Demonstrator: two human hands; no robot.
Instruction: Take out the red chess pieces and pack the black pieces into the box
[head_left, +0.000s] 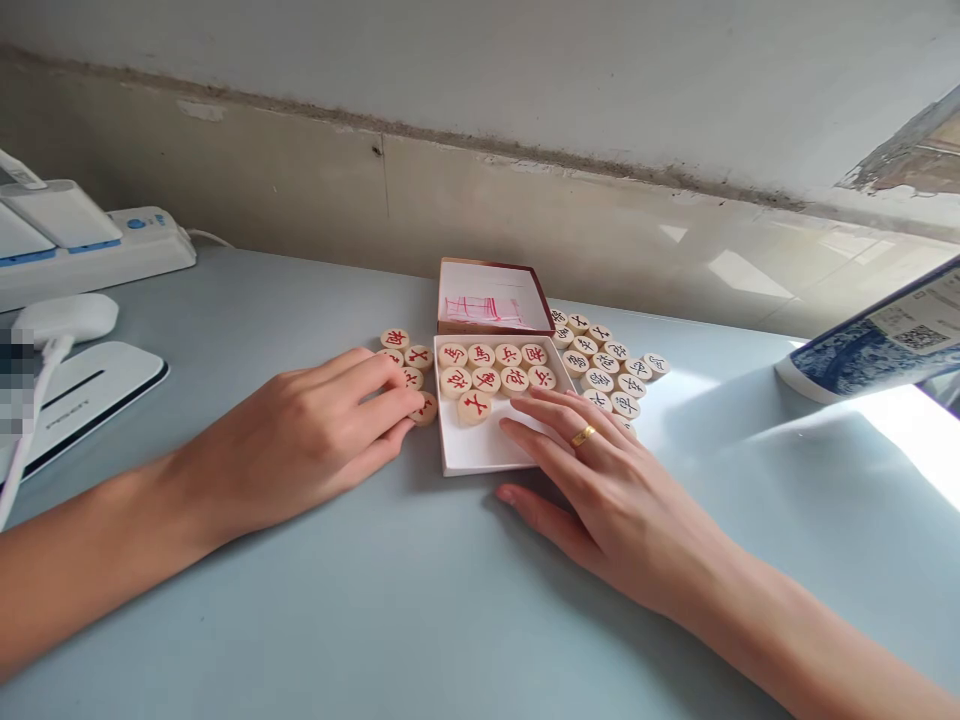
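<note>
Several round pieces with red characters (474, 406) lie in a shallow white box (480, 455), two rows at its back and one piece in front of them. My left hand (322, 430) is left of the box, its fingers bent over red-marked pieces (394, 340) on the table; a piece is at its fingertips, but its grip is hidden. My right hand (600, 470), with a ring, has its fingers spread over the box's right front part and holds nothing visible. To the right of the box are several pieces with black characters (601, 380), partly behind that hand.
The open lid (491, 295) stands behind the box. A blue and white cylinder (885, 330) is at the right. At the left are a power strip (135, 250), a white device (112, 395) and a cable (34, 420). A wall (300, 170) runs behind the table (375, 620).
</note>
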